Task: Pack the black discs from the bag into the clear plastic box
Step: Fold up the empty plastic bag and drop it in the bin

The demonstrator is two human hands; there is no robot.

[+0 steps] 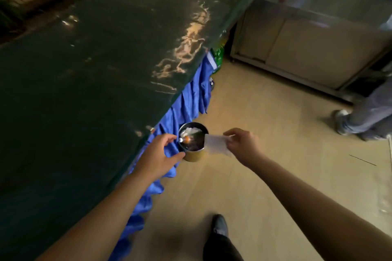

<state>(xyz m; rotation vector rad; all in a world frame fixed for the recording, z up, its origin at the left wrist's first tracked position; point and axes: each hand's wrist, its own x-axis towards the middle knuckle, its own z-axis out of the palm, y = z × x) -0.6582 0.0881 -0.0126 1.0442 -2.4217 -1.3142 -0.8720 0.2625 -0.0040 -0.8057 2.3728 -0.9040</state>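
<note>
**Head view: paper scrap held at bin rim; discs, bag and box not seen**

Head view shows a small round waste bin (193, 141) on the floor beside the blue cloth skirt (191, 104) of a dark green table (95, 59). A white paper scrap (215, 143) is pinched between thumb and fingers of the right hand (241, 144), its free end lying just over the bin's right rim. The left hand (161, 154) is spread, fingers relaxed, close to the bin's left wall; contact cannot be confirmed. The bin lies between both hands, slightly nearer the left.

No black discs, bag or clear plastic box are visible anywhere. Bin contents are blurred. A second person's legs (364, 116) are cut off at right.
</note>
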